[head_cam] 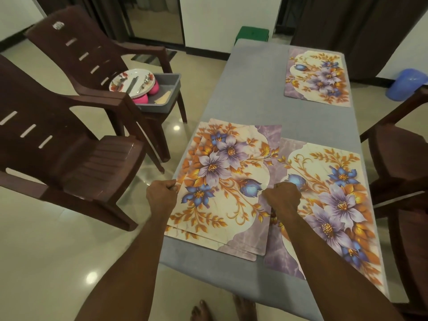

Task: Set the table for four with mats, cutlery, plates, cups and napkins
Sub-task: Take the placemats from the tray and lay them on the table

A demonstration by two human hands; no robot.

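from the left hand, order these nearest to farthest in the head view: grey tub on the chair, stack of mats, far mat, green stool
1. stack of mats, gripped by the left hand at its left edge
2. grey tub, on the chair to the left
3. far mat, table's far right
4. green stool, beyond the table's end

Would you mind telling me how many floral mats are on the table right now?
4 at least: one at the far right, one at the near right, and a stack of two at the near left, gripped by both hands; more could be hidden within it.
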